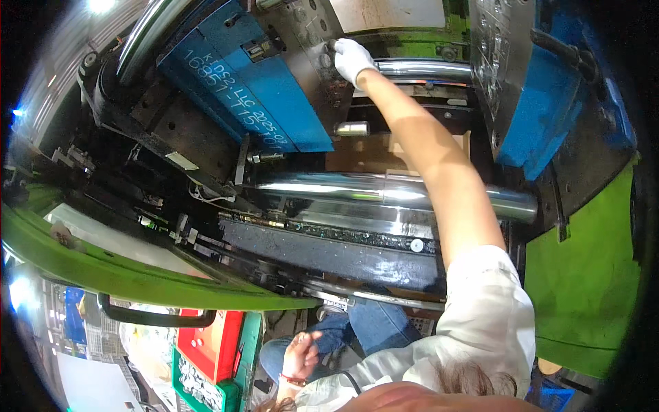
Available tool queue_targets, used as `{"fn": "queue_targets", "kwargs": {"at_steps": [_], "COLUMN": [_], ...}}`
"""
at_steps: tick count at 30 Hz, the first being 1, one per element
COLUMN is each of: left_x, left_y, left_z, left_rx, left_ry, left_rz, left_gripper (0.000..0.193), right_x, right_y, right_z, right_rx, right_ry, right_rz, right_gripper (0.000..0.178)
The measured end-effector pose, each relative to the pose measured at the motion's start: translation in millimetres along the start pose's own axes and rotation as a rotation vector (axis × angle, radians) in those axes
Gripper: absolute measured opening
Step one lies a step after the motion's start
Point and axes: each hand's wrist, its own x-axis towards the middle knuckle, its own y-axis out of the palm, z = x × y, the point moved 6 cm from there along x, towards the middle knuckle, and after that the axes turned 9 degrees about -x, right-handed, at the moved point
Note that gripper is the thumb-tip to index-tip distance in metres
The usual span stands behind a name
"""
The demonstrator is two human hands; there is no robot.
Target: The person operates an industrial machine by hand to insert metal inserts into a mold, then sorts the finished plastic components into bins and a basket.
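My right hand (352, 62), in a white glove, reaches far across to the metal face of the left mould half (302, 38). Its fingers are bent and pressed together against that face; what they hold, if anything, is hidden. Blue plates (233, 75) with white handwriting back this half. A shiny guide pin (352, 128) sticks out below the hand. Opposite stands the right mould half (493, 75), apart from the left one. Low in front of my body, my left hand (300, 356) is bare, its fingers loosely bent and apart, holding nothing.
Two polished tie bars (322, 185) (425, 69) cross between the mould halves; my right arm passes over the nearer one. A green machine door (158, 275) with a black handle (158, 316) lies left. Beyond it are a red tray (216, 343) and a green bin (199, 384) of small parts.
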Motion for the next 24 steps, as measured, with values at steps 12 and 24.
{"fn": "queue_targets", "kwargs": {"at_steps": [12, 24], "left_x": [-60.5, -95.7], "left_y": [206.6, 257.7], "left_z": [-58.3, -86.3], "left_rx": [0.605, 0.540], "left_ry": [0.663, 1.030], "left_rz": [0.198, 0.170], "left_gripper": [0.035, 0.018], "right_x": [-268.6, -326.0], "right_y": [-138.6, -136.8], "right_z": [198.7, 183.3], "right_rx": [0.335, 1.046], "right_ry": [-0.926, -0.134], "right_rz": [0.296, 0.907], "right_gripper": [0.021, 0.031]}}
